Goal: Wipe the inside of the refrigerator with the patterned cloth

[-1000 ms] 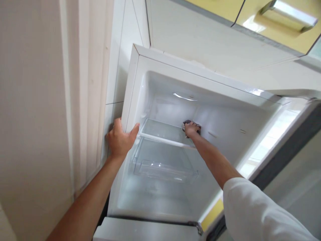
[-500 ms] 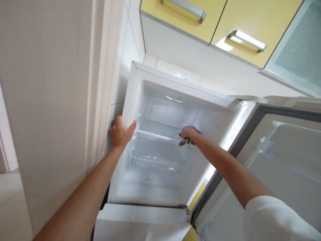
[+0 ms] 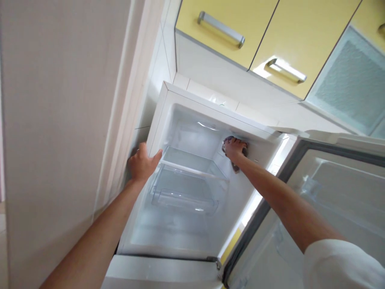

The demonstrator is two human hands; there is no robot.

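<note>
Right hand [image 3: 234, 147] high inside open white freezer compartment [image 3: 168, 120], fingers closed on dark crumpled cleaning cloth [image 3: 240, 149], pressed against upper right inner wall. Cloth looks soft, light, bunches easily; best gripped wadded in palm. Left hand [image 3: 140, 164] clasps cabinet's left edge, above clear glass shelf [image 3: 192, 164].

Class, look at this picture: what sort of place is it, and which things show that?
Most likely a home kitchen: an open white fridge compartment, yellow wall cupboards with metal bar handles above it, and white wall tiles between.
</note>
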